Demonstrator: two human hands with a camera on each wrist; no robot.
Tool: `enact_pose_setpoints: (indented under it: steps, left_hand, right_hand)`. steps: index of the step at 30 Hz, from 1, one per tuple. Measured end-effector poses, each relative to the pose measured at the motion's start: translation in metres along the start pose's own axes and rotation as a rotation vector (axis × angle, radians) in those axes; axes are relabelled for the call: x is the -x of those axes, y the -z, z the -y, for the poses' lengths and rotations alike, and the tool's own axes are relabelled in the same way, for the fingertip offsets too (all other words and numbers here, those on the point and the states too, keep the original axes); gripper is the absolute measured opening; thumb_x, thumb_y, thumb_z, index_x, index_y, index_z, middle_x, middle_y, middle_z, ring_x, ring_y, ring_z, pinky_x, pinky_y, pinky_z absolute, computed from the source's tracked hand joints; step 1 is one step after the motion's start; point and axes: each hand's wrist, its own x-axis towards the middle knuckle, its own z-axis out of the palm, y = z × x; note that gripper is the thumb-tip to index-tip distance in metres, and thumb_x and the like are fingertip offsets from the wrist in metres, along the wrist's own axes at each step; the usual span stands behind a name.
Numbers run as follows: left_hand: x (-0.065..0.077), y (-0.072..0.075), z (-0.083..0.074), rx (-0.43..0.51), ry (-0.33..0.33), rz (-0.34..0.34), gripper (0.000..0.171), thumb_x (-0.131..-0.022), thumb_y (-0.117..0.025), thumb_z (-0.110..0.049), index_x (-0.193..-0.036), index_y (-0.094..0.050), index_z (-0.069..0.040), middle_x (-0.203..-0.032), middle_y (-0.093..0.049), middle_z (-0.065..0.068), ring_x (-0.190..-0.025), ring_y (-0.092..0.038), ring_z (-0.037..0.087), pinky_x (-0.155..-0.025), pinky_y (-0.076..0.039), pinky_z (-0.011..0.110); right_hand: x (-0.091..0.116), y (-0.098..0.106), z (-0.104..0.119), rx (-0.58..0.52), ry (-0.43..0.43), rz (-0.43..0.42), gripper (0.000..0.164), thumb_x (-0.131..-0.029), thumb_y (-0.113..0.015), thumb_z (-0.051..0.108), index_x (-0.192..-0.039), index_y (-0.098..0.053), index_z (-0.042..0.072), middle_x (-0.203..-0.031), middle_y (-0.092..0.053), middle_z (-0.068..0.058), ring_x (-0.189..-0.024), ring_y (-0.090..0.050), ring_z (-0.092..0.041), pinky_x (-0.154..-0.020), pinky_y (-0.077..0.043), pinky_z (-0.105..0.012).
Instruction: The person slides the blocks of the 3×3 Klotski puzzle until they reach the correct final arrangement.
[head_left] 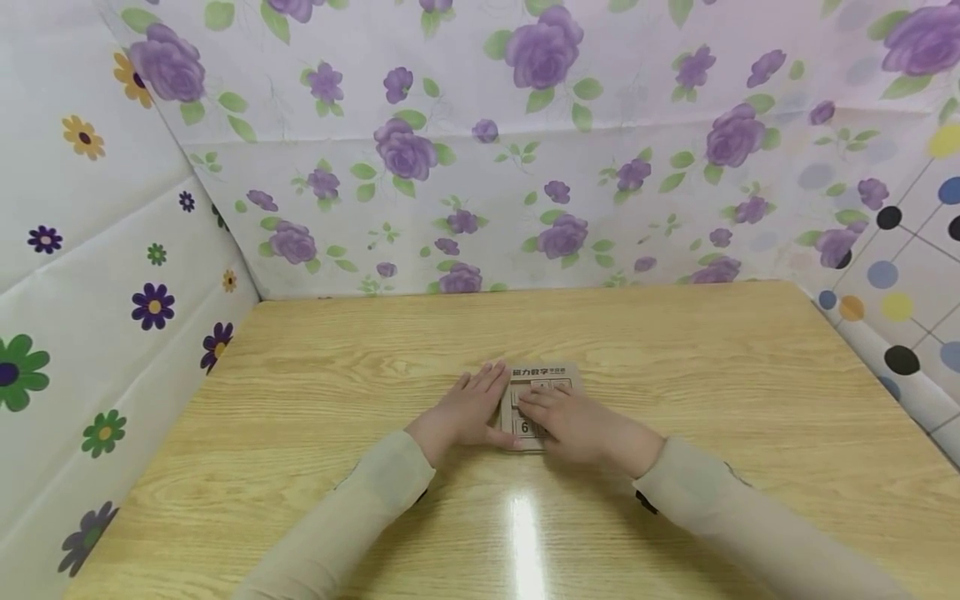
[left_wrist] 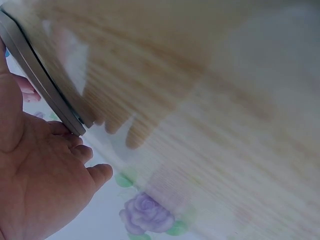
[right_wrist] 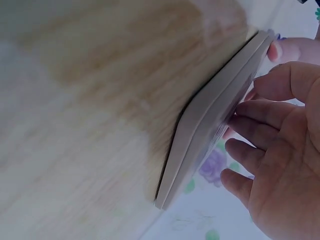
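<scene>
A flat number sliding puzzle (head_left: 507,417) lies on the wooden table in the head view, with printed characters along its top edge and a tile marked 6 showing. My left hand (head_left: 471,408) rests against its left side, fingers extended along the edge and thumb on the lower left corner. Over the tiles, my right hand (head_left: 577,423) touches the face with its fingertips and hides much of the right half. The left wrist view shows the left hand (left_wrist: 45,170) beside the frame's edge. Slightly bent fingers of the right hand (right_wrist: 280,145) meet the puzzle's face.
The wooden table (head_left: 337,350) spreads around the puzzle and reflects a bright light strip near the front. A cloth with purple roses (head_left: 405,150) hangs behind it. Flower-patterned cloth (head_left: 82,275) covers the left side, and dotted cloth (head_left: 900,308) the right.
</scene>
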Motion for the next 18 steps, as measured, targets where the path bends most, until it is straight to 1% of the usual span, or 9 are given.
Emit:
enact_pose_setpoints:
  steps: [6, 12, 18]
  left_hand:
    - [-0.0001, -0.001, -0.0006, 0.0, -0.001, 0.002, 0.114, -0.076, -0.06, -0.069, -0.153, -0.004, -0.007, -0.16, 0.002, 0.008, -0.148, 0.0, 0.023, -0.12, -0.007, 0.046]
    - [-0.001, -0.0002, -0.0005, 0.009, -0.004, -0.007, 0.113, -0.076, -0.062, -0.067, -0.153, -0.006, -0.006, -0.161, 0.0, 0.01, -0.148, -0.001, 0.025, -0.12, -0.007, 0.047]
    - [-0.0034, -0.0036, 0.0008, -0.011, -0.016, -0.02, 0.113, -0.076, -0.061, -0.069, -0.153, -0.007, -0.006, -0.161, -0.001, 0.01, -0.148, -0.002, 0.026, -0.12, -0.009, 0.047]
  right_hand:
    - [-0.0063, -0.0001, -0.0051, -0.012, -0.022, 0.01, 0.056, -0.091, -0.052, 0.019, -0.142, -0.042, 0.0, -0.149, -0.039, -0.014, -0.14, -0.031, -0.034, -0.116, -0.023, -0.053]
    - [-0.0079, 0.0016, -0.0085, -0.05, -0.016, 0.008, 0.056, -0.089, -0.048, 0.015, -0.143, -0.04, -0.001, -0.15, -0.037, -0.015, -0.141, -0.03, -0.034, -0.116, -0.021, -0.052]
    - [0.0012, 0.003, -0.0066, -0.027, -0.001, 0.0, 0.056, -0.091, -0.05, 0.017, -0.142, -0.04, -0.002, -0.151, -0.036, -0.015, -0.141, -0.029, -0.034, -0.117, -0.02, -0.052]
